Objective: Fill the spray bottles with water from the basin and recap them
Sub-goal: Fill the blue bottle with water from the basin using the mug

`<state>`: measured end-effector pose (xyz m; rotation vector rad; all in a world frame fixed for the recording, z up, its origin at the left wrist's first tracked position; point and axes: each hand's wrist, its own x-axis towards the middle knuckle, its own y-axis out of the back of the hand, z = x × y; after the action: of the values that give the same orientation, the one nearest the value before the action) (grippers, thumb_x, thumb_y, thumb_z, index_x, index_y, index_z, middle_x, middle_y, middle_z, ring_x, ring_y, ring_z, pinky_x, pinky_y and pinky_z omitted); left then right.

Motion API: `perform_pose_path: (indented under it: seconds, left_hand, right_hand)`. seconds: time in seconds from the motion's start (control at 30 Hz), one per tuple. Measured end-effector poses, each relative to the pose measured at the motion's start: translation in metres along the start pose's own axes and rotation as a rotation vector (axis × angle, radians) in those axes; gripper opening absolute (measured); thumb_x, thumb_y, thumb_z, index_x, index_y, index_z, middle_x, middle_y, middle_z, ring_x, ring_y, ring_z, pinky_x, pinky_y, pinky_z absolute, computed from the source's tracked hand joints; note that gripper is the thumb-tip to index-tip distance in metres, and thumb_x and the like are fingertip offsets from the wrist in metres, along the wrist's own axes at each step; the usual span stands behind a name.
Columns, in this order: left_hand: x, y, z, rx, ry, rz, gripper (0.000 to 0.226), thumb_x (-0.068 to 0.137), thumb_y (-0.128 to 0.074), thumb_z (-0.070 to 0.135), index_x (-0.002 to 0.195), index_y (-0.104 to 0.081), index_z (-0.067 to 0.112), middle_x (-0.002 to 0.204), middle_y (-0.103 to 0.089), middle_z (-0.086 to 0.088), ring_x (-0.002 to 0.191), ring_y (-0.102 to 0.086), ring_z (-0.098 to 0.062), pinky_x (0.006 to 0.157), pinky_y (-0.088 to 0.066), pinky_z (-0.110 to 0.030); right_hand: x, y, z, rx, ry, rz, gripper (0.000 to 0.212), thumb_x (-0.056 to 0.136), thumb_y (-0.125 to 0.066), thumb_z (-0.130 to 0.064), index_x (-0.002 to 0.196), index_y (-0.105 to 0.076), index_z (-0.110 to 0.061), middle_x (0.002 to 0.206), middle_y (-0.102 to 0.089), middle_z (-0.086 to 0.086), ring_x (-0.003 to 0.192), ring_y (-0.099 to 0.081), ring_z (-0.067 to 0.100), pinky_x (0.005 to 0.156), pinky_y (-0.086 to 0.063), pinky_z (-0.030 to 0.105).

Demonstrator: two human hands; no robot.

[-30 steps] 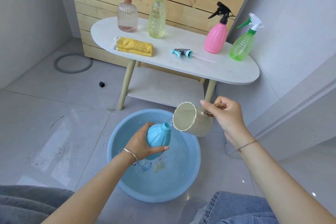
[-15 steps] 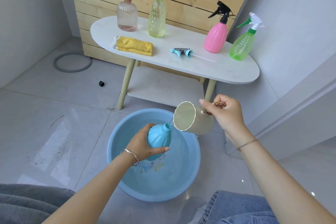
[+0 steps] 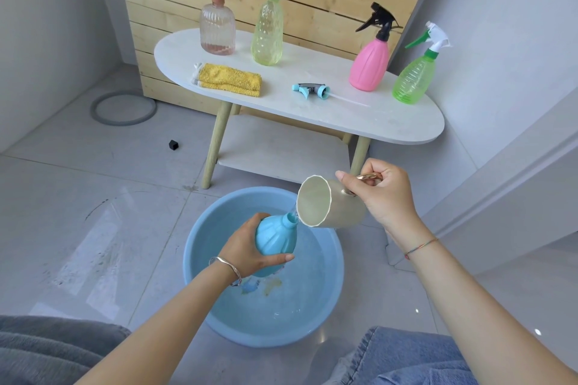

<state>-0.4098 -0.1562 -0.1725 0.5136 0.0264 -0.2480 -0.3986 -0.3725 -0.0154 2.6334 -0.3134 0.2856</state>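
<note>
Bottle body (image 3: 275, 241), blue, ribbed and uncapped, is being held tilted over the blue basin (image 3: 200, 284), its neck just beside the rim of a beige cup (image 3: 331, 208). The left grip (image 3: 247, 251) is wrapping round the bottle's belly, fingers and thumb curled on it. The right grip (image 3: 383, 194) is clamping the cup's metallic handle, forefinger lying along the cup wall, and is tipping the cup toward the neck; any stream is too fine to confirm.

Judgement: the thin plastic body is likely getting heavier as it fills and is probably wet and slippery. The ribbed belly is offering the surest hold, since the narrow neck must be kept free for pouring.

The blue spray head (image 3: 311, 91) is lying on the white desk (image 3: 391, 122), between a folded yellow cloth (image 3: 230, 80) and a pink bottle (image 3: 369, 64). A green bottle (image 3: 414, 76), a yellow-green bottle (image 3: 267, 34) and a clear pinkish bottle (image 3: 218, 28) are standing capped there too. No brand, label or writing is legible anywhere.
</note>
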Motion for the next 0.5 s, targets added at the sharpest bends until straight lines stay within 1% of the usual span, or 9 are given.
perform_pose_path:
  seconds: [0.1, 0.2, 0.33, 0.43, 0.5]
  left_hand:
    - [-0.0001, -0.0008, -0.0014, 0.002, 0.004, 0.001, 0.081, 0.053, -0.082, 0.062, 0.118, -0.045, 0.032, 0.105, -0.059, 0.012, 0.095, -0.060, -0.011, 0.084, -0.053, -0.031]
    - [-0.0002, -0.0008, -0.0012, 0.006, 0.006, 0.001, 0.084, 0.050, -0.080, 0.066, 0.118, -0.045, 0.033, 0.105, -0.059, 0.012, 0.094, -0.060, -0.011, 0.083, -0.053, -0.031]
    - [-0.0008, -0.0019, 0.0004, 0.011, -0.001, 0.006, 0.080, 0.055, -0.084, 0.058, 0.119, -0.045, 0.031, 0.105, -0.059, 0.012, 0.094, -0.060, -0.012, 0.083, -0.053, -0.031]
    - [-0.0014, -0.0016, 0.0011, 0.011, -0.002, 0.003, 0.086, 0.051, -0.080, 0.066, 0.120, -0.044, 0.031, 0.105, -0.059, 0.012, 0.095, -0.059, -0.012, 0.084, -0.053, -0.032]
    - [-0.0014, -0.0018, 0.0010, 0.011, 0.000, 0.003, 0.087, 0.050, -0.080, 0.066, 0.120, -0.044, 0.031, 0.106, -0.059, 0.011, 0.095, -0.059, -0.013, 0.085, -0.053, -0.033]
  right_hand:
    - [-0.0002, -0.0007, -0.0008, -0.002, 0.006, -0.003, 0.052, 0.073, -0.081, -0.020, 0.052, -0.034, -0.015, 0.051, -0.031, -0.001, 0.058, -0.032, 0.018, 0.055, -0.024, 0.027]
    - [-0.0005, -0.0007, -0.0016, -0.009, 0.016, -0.007, 0.053, 0.073, -0.081, -0.019, 0.052, -0.033, -0.016, 0.051, -0.031, -0.001, 0.056, -0.030, 0.018, 0.055, -0.023, 0.028]
    - [-0.0001, -0.0009, -0.0029, -0.024, 0.036, -0.014, 0.053, 0.073, -0.081, -0.020, 0.051, -0.033, -0.016, 0.053, -0.034, 0.005, 0.056, -0.030, 0.017, 0.055, -0.023, 0.028]
    - [0.0001, -0.0015, -0.0034, -0.030, 0.044, -0.018, 0.053, 0.073, -0.081, -0.020, 0.051, -0.033, -0.016, 0.053, -0.035, 0.006, 0.056, -0.030, 0.018, 0.055, -0.024, 0.027]
    - [0.0000, -0.0015, -0.0035, -0.037, 0.053, -0.020, 0.053, 0.073, -0.081, -0.019, 0.052, -0.033, -0.016, 0.052, -0.034, 0.003, 0.055, -0.029, 0.016, 0.053, -0.023, 0.027]
